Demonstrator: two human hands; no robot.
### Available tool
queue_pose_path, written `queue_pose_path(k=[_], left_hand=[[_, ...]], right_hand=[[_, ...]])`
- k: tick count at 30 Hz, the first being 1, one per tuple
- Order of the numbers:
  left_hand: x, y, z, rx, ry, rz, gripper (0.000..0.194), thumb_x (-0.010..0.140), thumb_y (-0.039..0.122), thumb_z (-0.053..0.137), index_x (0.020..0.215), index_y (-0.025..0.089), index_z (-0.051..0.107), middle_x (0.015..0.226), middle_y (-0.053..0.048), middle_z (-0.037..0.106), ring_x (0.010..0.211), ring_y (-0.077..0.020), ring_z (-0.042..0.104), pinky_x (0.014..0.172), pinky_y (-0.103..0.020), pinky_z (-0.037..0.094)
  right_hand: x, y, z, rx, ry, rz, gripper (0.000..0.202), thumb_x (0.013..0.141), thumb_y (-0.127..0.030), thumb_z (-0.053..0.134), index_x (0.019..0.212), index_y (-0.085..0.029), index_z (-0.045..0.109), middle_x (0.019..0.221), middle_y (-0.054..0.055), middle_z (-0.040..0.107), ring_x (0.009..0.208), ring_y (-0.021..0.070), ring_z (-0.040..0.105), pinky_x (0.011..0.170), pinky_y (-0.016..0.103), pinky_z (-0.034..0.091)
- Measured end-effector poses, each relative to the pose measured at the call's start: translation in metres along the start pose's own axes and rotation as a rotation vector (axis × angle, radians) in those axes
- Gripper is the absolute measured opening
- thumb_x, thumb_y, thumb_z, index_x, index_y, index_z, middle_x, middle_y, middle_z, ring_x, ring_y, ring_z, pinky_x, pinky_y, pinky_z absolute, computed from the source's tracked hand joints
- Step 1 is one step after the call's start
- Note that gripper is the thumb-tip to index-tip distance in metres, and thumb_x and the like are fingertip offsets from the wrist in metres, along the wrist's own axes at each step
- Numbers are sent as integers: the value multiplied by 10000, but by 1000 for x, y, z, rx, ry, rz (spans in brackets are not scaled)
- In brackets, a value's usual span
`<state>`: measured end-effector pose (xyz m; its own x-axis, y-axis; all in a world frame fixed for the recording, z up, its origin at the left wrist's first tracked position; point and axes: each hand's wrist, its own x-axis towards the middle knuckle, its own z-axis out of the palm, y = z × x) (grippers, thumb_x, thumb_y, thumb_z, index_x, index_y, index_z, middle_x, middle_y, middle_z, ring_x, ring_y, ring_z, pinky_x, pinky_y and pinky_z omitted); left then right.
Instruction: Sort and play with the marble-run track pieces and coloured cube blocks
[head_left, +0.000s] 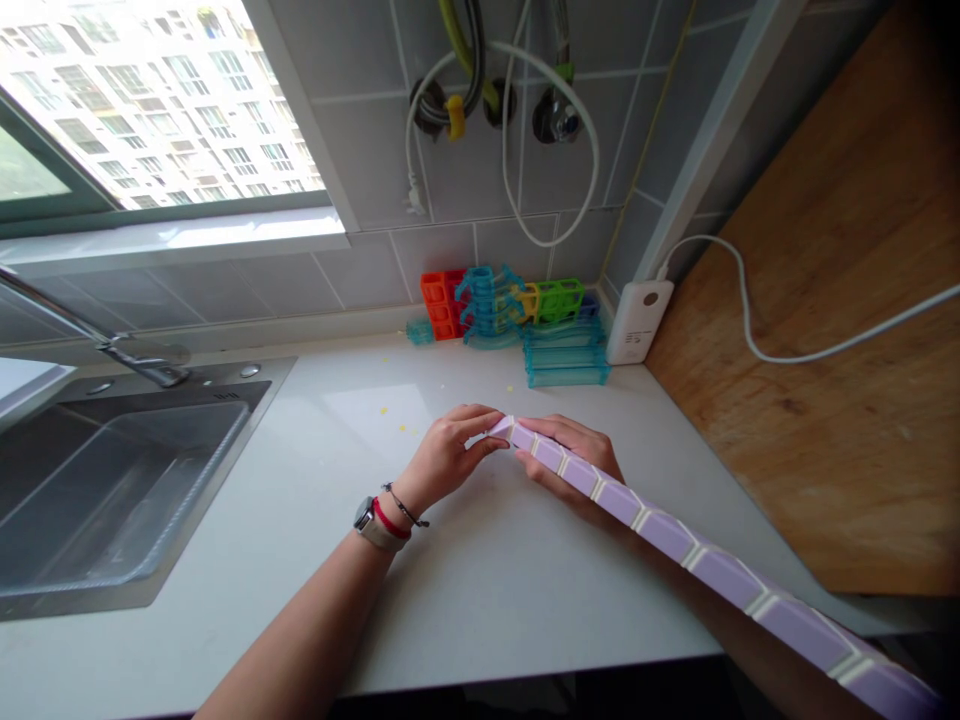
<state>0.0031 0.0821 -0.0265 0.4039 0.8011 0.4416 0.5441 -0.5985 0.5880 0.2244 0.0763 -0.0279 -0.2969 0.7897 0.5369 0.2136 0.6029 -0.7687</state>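
A long lilac segmented strip (661, 533), with pale joints between its blocks, runs from the lower right corner up to both hands above the white counter. Its far end bends to the left. My left hand (455, 445) pinches that end tip between thumb and fingers. Just to the right, my right hand (571, 452) grips the strip near the same end, with fingers and thumb on either side. Part of my right hand and forearm is hidden behind the strip. A watch and bracelets are on my left wrist.
Against the tiled wall lie red blocks (444, 305), translucent blue pieces (566, 360) and green pieces (559, 298). A white device with a cable (636, 322) leans near a wooden board (817, 380). A sink (150, 590) with a faucet (142, 367) is at left. The white counter (300, 620) has small yellow bits.
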Motion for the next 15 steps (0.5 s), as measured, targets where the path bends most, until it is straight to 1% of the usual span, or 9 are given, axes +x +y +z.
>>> queue_pose_path(k=[5,7,10,12,15], left_hand=[[0,3,-2,79,-47,32,212,999,298,597,1177,226,687,1143,-99,726,1009,-223,663,876,-366,547],[0,2,-3,113,-46,51,234,1000,282,596,1215,229,670,1183,-97,723,1033,-224,655,887,-375,550],[-1,0,-3,155,-27,87,271,998,255,600,1265,236,648,1282,-92,701,1087,-223,645,912,-385,554],[-1,-2,-4,184,-17,99,270,996,242,604,1262,241,652,1342,-88,678,1095,-219,647,912,-385,558],[-2,-4,-4,228,-2,115,255,990,224,610,1238,248,667,1387,-79,657,1060,-209,661,880,-373,568]], right_hand=[[1,-3,-3,80,-49,148,242,895,-284,687,1123,-229,743,1037,60,761,927,216,718,820,309,558],[1,-1,-3,86,-59,150,253,886,-276,693,1130,-229,740,1052,59,758,946,220,716,839,314,556],[0,2,0,77,-48,103,266,864,-264,709,1127,-232,736,1047,56,753,932,222,714,840,323,556],[-1,3,1,68,-39,84,268,855,-267,721,1120,-231,736,1036,56,753,914,219,714,828,321,556],[-1,1,0,82,-63,109,270,865,-276,716,1130,-234,738,1029,50,754,902,210,713,806,305,553]])
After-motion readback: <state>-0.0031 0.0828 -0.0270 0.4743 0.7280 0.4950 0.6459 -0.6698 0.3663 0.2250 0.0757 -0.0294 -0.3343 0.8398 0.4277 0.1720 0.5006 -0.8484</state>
